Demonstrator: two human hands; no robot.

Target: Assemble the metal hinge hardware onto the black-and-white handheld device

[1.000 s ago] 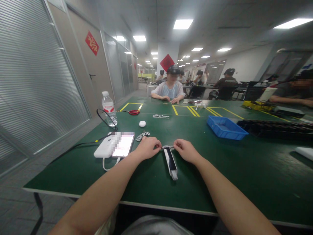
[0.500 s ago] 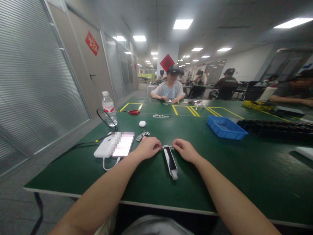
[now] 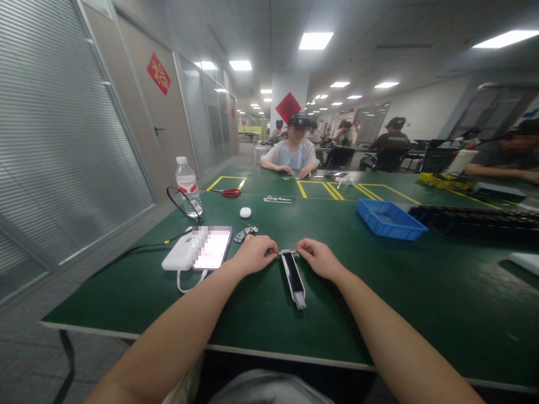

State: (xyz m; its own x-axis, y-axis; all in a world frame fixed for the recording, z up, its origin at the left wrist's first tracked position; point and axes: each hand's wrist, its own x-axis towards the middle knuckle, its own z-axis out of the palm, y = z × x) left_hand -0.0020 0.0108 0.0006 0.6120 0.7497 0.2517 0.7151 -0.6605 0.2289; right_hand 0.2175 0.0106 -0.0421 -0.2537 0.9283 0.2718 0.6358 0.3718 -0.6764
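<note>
A long, narrow device (image 3: pixel 293 275) with a black face and white edges lies on the green table, its light grey end towards me. Across its far end runs a thin pale crosspiece (image 3: pixel 288 252). My left hand (image 3: pixel 257 256) pinches the left end of that piece between thumb and fingers. Its right end is in the closed fingertips of my right hand (image 3: pixel 319 259). The fingers partly hide both ends, and I cannot tell whether the piece is fixed to the device. Several grey curved parts (image 3: pixel 245 233) lie just beyond my left hand.
Left of my forearm are a phone (image 3: pixel 214 249), a white power bank (image 3: pixel 179 252) with cables and a water bottle (image 3: pixel 188 188). Farther off lie a white earbud case (image 3: pixel 245 212), red-handled scissors (image 3: pixel 231 192) and a blue tray (image 3: pixel 389 219). A person (image 3: pixel 290 151) sits opposite.
Both my hands keep the same hold on the crosspiece, and the device has not visibly moved. Across the table, the seated person's hands have shifted slightly.
</note>
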